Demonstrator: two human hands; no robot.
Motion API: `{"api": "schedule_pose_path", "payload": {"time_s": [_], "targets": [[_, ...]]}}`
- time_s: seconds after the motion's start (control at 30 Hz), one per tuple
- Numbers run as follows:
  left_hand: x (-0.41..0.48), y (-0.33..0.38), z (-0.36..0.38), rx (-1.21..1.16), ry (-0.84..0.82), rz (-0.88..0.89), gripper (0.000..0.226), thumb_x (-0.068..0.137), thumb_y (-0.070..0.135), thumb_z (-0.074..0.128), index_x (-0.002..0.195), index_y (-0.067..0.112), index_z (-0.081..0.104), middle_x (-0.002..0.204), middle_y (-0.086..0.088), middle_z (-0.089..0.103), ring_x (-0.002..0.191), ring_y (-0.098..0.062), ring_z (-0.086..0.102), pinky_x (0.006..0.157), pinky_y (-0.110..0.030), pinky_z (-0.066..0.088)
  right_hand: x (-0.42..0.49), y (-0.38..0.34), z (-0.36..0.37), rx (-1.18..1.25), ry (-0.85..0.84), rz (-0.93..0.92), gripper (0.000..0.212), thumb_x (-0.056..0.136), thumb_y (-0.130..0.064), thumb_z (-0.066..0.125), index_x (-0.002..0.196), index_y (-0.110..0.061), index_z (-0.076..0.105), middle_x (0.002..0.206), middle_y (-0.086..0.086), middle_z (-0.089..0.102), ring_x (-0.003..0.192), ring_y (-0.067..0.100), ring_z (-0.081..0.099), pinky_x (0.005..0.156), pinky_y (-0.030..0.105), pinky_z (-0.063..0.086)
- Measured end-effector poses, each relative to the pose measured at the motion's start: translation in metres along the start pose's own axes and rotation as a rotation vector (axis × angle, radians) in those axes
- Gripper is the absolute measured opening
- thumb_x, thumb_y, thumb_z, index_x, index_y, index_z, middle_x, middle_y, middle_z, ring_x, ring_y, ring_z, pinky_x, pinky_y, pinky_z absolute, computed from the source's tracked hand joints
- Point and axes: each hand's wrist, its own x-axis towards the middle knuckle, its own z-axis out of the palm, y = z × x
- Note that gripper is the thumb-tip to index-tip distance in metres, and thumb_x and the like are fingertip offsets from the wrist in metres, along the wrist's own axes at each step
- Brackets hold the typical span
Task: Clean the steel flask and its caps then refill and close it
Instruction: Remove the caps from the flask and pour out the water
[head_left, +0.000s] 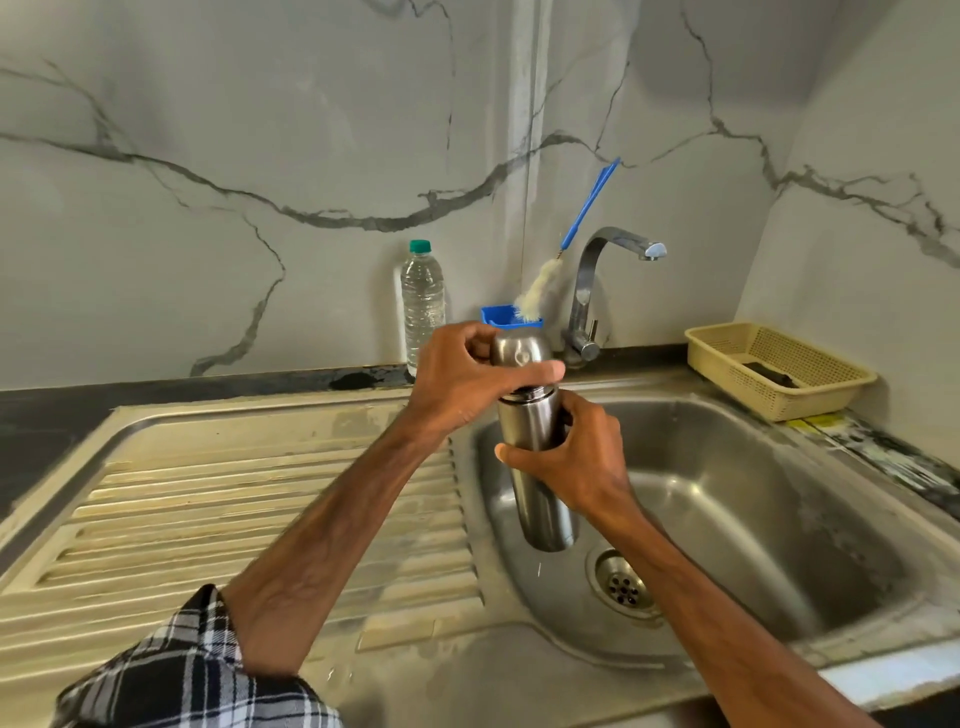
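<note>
We are gripping the domed cap with our left hand, fingers curling over its top and thumb lying along its lower edge. Our right hand is wrapping around the steel flask just below, holding it nearly upright over the sink, above the drain. Behind, a bottle brush is leaning in a blue holder beside the tap.

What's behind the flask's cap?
A blue holder with a white brush standing in it, blue handle leaning up toward the tap. The cap and left hand cover the holder's lower part.
</note>
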Motion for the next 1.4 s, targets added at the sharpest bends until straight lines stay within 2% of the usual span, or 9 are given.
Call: {"api": "schedule_pose_path", "payload": {"time_s": [0.13, 0.3, 0.4, 0.53, 0.6, 0.7, 0.93, 1.17, 1.4], "targets": [[0.006, 0.011, -0.015, 0.011, 0.202, -0.035, 0.058, 0.054, 0.063, 0.092, 0.088, 0.023, 0.067, 0.079, 0.009, 0.072, 0.073, -0.005, 0.070, 0.065, -0.021, 0.057, -0.004, -0.005, 0.004, -0.001, -0.013, 0.014, 0.053, 0.053, -0.044, 0.093, 0.094, -0.030, 0.063, 0.084, -0.012, 0.069, 0.076, 0.005, 0.067, 0.073, 0.033, 0.061], [0.001, -0.009, -0.056, 0.078, 0.135, -0.096, 0.064, 0.053, 0.063, 0.092, 0.097, 0.022, 0.072, 0.084, 0.008, 0.075, 0.078, -0.005, 0.071, 0.069, -0.022, 0.058, -0.005, -0.024, 0.013, -0.024, 0.033, 0.047, 0.053, 0.059, -0.035, 0.095, 0.100, -0.026, 0.062, 0.087, -0.011, 0.065, 0.072, -0.001, 0.059, 0.061, 0.011, 0.043], [-0.006, -0.034, -0.088, 0.178, 0.123, -0.108, 0.064, 0.055, 0.058, 0.093, 0.100, 0.016, 0.075, 0.087, 0.005, 0.075, 0.083, -0.007, 0.071, 0.075, -0.026, 0.059, -0.004, -0.034, 0.027, -0.054, 0.045, 0.075, 0.055, 0.060, -0.033, 0.095, 0.103, -0.020, 0.065, 0.089, -0.008, 0.064, 0.075, 0.008, 0.060, 0.056, 0.010, 0.034], [-0.005, -0.068, -0.126, 0.296, 0.156, -0.088, 0.043, 0.061, 0.050, 0.093, 0.075, 0.016, 0.070, 0.072, 0.005, 0.068, 0.069, -0.009, 0.062, 0.059, -0.019, 0.044, -0.003, -0.040, 0.043, -0.089, 0.071, 0.081, 0.056, 0.060, -0.032, 0.093, 0.106, -0.017, 0.065, 0.094, -0.002, 0.067, 0.078, 0.011, 0.059, 0.058, 0.014, 0.037], [0.001, -0.086, -0.134, 0.332, 0.165, -0.090, 0.044, 0.061, 0.044, 0.095, 0.087, 0.016, 0.074, 0.083, 0.005, 0.071, 0.079, -0.014, 0.067, 0.068, -0.021, 0.052, -0.002, -0.041, 0.046, -0.106, 0.082, 0.085, 0.058, 0.062, -0.031, 0.094, 0.110, -0.015, 0.065, 0.099, 0.001, 0.069, 0.081, 0.011, 0.059, 0.068, 0.020, 0.043], [0.011, -0.106, -0.136, 0.374, 0.150, -0.106, 0.073, 0.059, 0.039, 0.097, 0.122, 0.013, 0.069, 0.120, -0.001, 0.071, 0.107, -0.021, 0.068, 0.094, -0.036, 0.057, -0.002, -0.040, 0.050, -0.115, 0.103, 0.087, 0.063, 0.062, -0.031, 0.094, 0.114, -0.014, 0.064, 0.107, 0.005, 0.070, 0.085, 0.012, 0.059, 0.074, 0.025, 0.046], [0.028, -0.134, -0.121, 0.514, -0.015, -0.125, 0.071, 0.059, 0.024, 0.098, 0.122, 0.010, 0.070, 0.121, -0.006, 0.070, 0.111, -0.025, 0.065, 0.084, -0.029, 0.051, -0.002, -0.036, 0.054, -0.134, 0.096, 0.057, 0.065, 0.062, -0.032, 0.094, 0.116, -0.013, 0.062, 0.106, 0.004, 0.070, 0.085, 0.014, 0.061, 0.075, 0.026, 0.049], [0.035, -0.146, -0.121, 0.564, -0.017, -0.145, 0.066, 0.068, 0.008, 0.090, 0.129, 0.009, 0.063, 0.135, -0.009, 0.062, 0.125, -0.029, 0.055, 0.091, -0.030, 0.046, -0.002, -0.030, 0.053, -0.124, 0.063, 0.045, 0.068, 0.064, -0.030, 0.093, 0.121, -0.013, 0.060, 0.112, 0.006, 0.070, 0.089, 0.012, 0.058, 0.080, 0.026, 0.049], [0.034, -0.148, -0.122, 0.605, -0.046, -0.147, 0.071, 0.070, 0.010, 0.088, 0.135, 0.011, 0.058, 0.137, -0.009, 0.061, 0.130, -0.032, 0.052, 0.101, -0.037, 0.046, 0.001, -0.027, 0.053, -0.123, 0.031, 0.025, 0.070, 0.063, -0.031, 0.094, 0.122, -0.014, 0.060, 0.112, 0.005, 0.070, 0.088, 0.012, 0.058, 0.080, 0.025, 0.048]]}}
